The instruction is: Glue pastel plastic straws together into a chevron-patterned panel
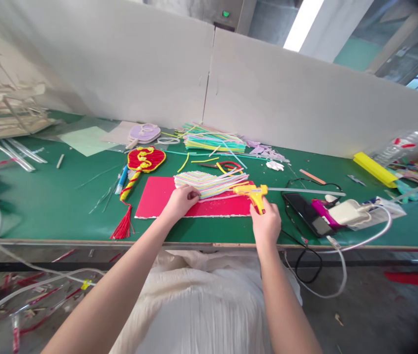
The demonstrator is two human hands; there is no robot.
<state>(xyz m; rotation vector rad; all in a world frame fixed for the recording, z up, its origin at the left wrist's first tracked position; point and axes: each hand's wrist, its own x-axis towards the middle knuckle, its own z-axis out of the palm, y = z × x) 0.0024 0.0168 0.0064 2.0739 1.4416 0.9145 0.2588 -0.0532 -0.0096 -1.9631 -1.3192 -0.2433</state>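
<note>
My right hand (267, 223) is wrapped round the handle of a yellow hot glue gun (252, 191). The gun's nozzle points left, over loose ends of pipe cleaners, and a long clear glue stick (307, 191) juts from its back. A striped pastel piece of pipe cleaners (203, 183), laid side by side with ends fanning to the right, rests on a red board (155, 196). At its lower left edge my left hand (183, 200) is closed, thumb and fingers pinched where a pink pipe cleaner starts. The fingertips are partly hidden.
Left of the board lies a red and yellow fan (146, 160) with a red tassel (122, 223). Behind are red-handled scissors (229, 167) and a pile of pipe cleaners (214, 140). A phone (310, 214), cables and a white plug (347, 212) lie on the right.
</note>
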